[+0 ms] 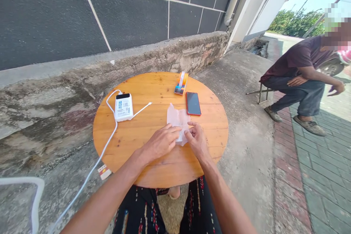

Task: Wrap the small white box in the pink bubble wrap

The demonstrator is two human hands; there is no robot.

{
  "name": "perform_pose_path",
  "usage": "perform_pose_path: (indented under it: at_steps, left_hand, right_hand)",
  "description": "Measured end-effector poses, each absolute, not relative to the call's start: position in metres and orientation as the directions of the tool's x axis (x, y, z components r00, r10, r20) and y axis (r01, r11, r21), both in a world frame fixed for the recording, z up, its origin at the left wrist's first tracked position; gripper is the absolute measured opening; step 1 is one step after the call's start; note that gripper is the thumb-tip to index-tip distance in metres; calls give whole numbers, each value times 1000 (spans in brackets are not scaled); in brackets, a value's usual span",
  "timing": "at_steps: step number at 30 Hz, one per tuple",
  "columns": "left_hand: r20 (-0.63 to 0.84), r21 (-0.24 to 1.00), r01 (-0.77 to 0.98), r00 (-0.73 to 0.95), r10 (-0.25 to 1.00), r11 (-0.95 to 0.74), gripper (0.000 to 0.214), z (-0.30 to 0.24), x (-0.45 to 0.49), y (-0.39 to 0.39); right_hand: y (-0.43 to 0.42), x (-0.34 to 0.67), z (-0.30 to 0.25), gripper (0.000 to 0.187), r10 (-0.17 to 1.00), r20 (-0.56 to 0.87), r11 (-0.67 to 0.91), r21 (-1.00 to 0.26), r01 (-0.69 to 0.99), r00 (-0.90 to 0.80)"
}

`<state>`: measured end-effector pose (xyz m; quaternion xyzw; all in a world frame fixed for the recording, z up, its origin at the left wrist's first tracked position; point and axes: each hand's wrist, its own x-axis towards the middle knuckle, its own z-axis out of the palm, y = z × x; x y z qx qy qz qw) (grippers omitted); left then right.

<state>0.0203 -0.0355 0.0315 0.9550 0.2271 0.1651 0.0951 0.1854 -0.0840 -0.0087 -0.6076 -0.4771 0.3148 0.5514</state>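
My left hand (163, 138): fingers close together, touching the paper (177, 117), palm down.
My right hand (198, 140): fingers curled at its edge; pinching, I can't tell.

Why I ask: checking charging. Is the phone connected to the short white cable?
No, the plug of the short white cable lies apart from the phone.
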Motion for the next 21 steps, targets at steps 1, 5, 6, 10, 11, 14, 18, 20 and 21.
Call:
perform_pose_path:
  at_steps: [1, 5, 6, 10, 11, 14, 18, 20, 21]
  left_hand:
    - [277, 252, 400, 842, 462, -881, 21, 30, 20, -35]
    - [280, 260, 403, 838, 468, -877, 21, 28, 20, -34]
    - [279, 266, 402, 838, 469, -876, 21, 28, 20, -34]
    - [286, 286, 393, 836, 469, -874, 24, 29, 20, -34]
    - [290, 285, 392, 835, 468, -875, 24, 29, 20, -34]
    - [301, 270, 384, 838, 456, -883, 23, 29, 20, -34]
    - [300, 255, 381, 843, 448, -889, 21, 29, 20, -34]
    - [290, 257, 385, 844, 451, -886, 21, 29, 20, -34]
    - [286, 259, 386, 845, 452, -885, 21, 29, 20, -34]
  right_hand:
    - [-85, 186, -10, 35, 923, 146, 65, -971, 228, 356]
    - [-94, 192, -17, 35, 917, 143, 78, -980, 182, 374]
    - [-96, 193, -19, 34, 913, 148, 85, -980, 178, 381]
    - [-105, 193, -23, 34, 907, 193, 133, -974, 182, 375]
    - [-105, 191, -24, 34, 909, 204, 145, -972, 184, 364]
    - [-103, 187, -24, 33, 906, 218, 161, -970, 183, 364]
    - [-99, 188, -25, 34, 893, 158, 104, -983, 148, 421]
    - [-100, 192, -25, 37, 896, 110, 56, -989, 135, 431]
    - [-101, 194, -25, 38, 899, 87, 36, -991, 127, 430]
